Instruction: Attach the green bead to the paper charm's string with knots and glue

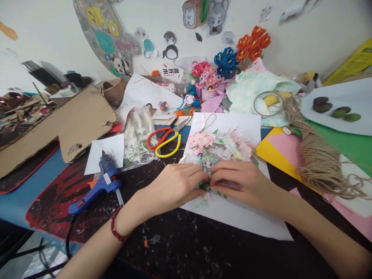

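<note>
At the middle of my desk, over a white paper sheet (232, 223), both hands are curled in and closed; my left hand (171, 186) and right hand (241, 182) pinch a small green piece (205, 186) between them, fingertips meeting on it; it sits near the sheet's front part, mostly covered, so I can't tell which way its long axis points; cut paper pieces (217, 145), pink and green, lie piled on the sheet just past my fingers; to the left of my left hand lies a blue glue gun (104, 186); beyond that hand are scissors (165, 141) with orange and yellow handles, beside a clear plastic bag (138, 131) of white material; a coil of jute twine (316, 155) lies off to the right; a red cord bracelet (117, 224) circles my left wrist.
</note>
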